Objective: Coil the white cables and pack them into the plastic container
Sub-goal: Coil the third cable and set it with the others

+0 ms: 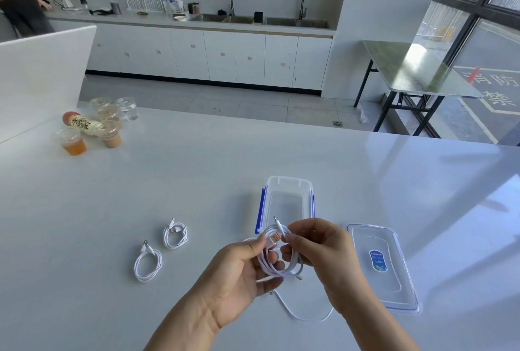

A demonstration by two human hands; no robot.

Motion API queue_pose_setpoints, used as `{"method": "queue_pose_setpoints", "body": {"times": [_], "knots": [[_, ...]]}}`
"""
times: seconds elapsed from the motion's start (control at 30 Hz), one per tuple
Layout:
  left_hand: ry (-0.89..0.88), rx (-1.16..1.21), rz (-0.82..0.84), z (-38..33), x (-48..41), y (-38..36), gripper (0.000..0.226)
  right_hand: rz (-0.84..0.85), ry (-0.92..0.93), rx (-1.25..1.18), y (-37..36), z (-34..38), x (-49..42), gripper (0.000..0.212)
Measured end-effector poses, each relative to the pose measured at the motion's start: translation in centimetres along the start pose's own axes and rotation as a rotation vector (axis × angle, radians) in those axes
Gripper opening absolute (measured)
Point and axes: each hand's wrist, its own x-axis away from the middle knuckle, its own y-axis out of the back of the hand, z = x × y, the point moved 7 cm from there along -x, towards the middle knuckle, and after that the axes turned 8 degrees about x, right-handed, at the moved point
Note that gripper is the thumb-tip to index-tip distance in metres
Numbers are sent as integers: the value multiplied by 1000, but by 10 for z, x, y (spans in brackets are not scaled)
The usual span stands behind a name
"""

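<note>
Both hands hold one white cable (277, 262) wound into a loop above the white table, just in front of the container. My left hand (239, 269) grips the loop from the left, thumb by the orange-tipped plug. My right hand (320, 249) pinches the strands near the top, where a small plug sticks up. Another white cable (304, 314) lies uncoiled on the table under my hands. Two coiled white cables (175, 234) (147, 263) lie on the left. The clear plastic container (287, 184) with blue clips stands open with nothing visible inside it, behind my hands.
The container's clear lid (394, 288) with a blue label lies on the right. Several plastic cups of drink and a lying bottle (84, 125) are at the far left of the table. A person stands at the kitchen counter, far back left.
</note>
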Motion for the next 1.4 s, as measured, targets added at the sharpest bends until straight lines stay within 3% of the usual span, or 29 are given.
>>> {"method": "queue_pose_setpoints", "body": {"times": [0.13,0.33,0.47,0.57,0.7,0.8,1.03,1.4], "knots": [[50,144,53,8,-4,-7,15,-17,6,18,0,-1,-1,7],[-68,-156,40,2,-7,-4,36,-10,29,19,3,3,2,3],[-99,-204,2,-2,-4,-3,13,-19,28,-33,4,4,2,3],[-121,-230,-8,-4,-1,-2,13,-13,40,-50,4,5,1,2],[-159,-258,-23,-5,2,2,27,-33,45,-64,4,4,0,2],[-240,-239,-93,-6,3,8,17,-42,39,-56,2,1,-2,2],[-417,-319,-248,-20,8,27,23,22,-35,26,-13,-13,-8,6],[-480,-261,-474,-27,10,121,26,141,-86,349,-97,-63,-37,9]]}}
